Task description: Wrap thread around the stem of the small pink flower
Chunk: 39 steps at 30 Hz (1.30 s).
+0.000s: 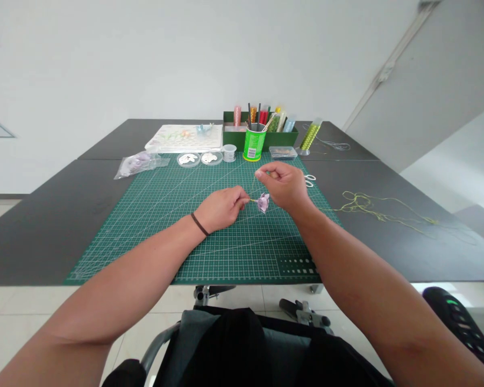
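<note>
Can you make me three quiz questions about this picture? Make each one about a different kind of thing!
1. Where is the small purple flower?
A) In the plastic bag
B) Between the hands, above the green cutting mat
C) In the green can

2. What colour is the tangled thread on the table?
A) Blue
B) Red
C) Yellow-green

3. What are the left hand and right hand doing?
A) Lying flat
B) Pinching with their fingers
C) Holding scissors

1: B, the flower sits between the hands over the mat.
2: C, the strands look yellow-green.
3: B, both hands' fingertips are pressed together near the flower.
</note>
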### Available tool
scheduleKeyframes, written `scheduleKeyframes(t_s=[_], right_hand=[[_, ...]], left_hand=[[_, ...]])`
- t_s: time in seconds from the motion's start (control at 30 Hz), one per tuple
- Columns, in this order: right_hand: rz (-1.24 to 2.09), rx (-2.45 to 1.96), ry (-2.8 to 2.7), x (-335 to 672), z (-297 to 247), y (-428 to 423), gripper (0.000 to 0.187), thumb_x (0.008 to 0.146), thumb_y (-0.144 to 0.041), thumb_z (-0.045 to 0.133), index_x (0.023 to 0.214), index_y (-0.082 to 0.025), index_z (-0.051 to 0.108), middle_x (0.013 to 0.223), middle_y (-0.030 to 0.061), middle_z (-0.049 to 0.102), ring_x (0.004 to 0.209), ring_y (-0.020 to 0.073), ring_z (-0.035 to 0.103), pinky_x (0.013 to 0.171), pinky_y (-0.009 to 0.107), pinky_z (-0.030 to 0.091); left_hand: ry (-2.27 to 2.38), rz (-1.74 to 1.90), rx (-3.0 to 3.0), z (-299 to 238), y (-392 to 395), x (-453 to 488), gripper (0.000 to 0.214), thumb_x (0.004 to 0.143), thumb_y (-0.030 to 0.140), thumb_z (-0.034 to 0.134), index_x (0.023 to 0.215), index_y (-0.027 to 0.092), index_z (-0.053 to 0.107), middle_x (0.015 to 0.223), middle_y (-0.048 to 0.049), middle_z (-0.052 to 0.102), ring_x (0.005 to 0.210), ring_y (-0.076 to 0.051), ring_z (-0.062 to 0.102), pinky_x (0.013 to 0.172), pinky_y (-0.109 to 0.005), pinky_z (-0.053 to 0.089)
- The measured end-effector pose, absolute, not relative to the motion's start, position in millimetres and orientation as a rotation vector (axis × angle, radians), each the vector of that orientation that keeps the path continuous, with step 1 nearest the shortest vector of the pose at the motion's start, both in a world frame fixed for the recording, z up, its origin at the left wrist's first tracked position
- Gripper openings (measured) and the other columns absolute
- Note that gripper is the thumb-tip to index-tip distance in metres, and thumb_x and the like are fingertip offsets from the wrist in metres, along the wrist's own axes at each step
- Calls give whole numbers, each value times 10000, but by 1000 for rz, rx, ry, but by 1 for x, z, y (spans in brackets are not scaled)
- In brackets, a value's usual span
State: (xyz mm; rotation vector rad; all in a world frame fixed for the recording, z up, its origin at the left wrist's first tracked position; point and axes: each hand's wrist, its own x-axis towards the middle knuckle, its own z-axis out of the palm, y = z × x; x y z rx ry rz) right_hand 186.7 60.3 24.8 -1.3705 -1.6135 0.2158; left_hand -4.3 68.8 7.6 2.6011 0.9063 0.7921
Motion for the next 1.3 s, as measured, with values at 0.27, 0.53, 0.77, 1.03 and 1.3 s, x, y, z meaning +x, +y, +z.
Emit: scheduleKeyframes(t_s=[0.27, 0.53, 0.77, 1.03, 1.3], right_hand=[[200, -1365, -1614, 188, 23, 61, 207, 811, -393, 613, 780, -208, 701, 519, -53, 364, 526, 99, 308, 556, 277, 287], [217, -1363, -1600, 190, 23, 62, 216, 804, -397, 621, 785, -199, 705, 515, -55, 356, 522, 94, 303, 548, 274, 275], [313, -1349, -1567, 191, 24, 64, 185, 772, -363, 640, 747, -185, 684, 499, -67, 326, 509, 88, 284, 530, 273, 257], [465, -1312, -1517, 192, 18, 71, 176, 736, -343, 662, 715, -168, 661, 475, -88, 315, 478, 64, 267, 495, 252, 228], [697, -1283, -1492, 191, 5, 78, 209, 697, -377, 693, 703, -172, 656, 464, -82, 383, 459, 60, 310, 474, 239, 234]], left_hand=[[900, 793, 2599, 7, 70, -4, 146, 944, 244, 475, 836, 195, 558, 739, 6, 664, 723, -157, 634, 680, -292, 476], [897, 802, 2581, 10, 69, -4, 137, 936, 214, 480, 819, 193, 548, 728, 10, 658, 704, -151, 627, 670, -287, 464], [840, 857, 2580, 11, 67, -5, 161, 944, 230, 471, 807, 189, 544, 730, 6, 649, 706, -149, 617, 671, -283, 460], [831, 920, 2559, 9, 67, -6, 148, 938, 221, 471, 821, 179, 552, 752, -1, 652, 721, -140, 621, 700, -279, 475], [812, 1069, 2571, 7, 67, -8, 152, 948, 235, 464, 845, 175, 560, 752, -6, 652, 700, -130, 619, 676, -265, 474]])
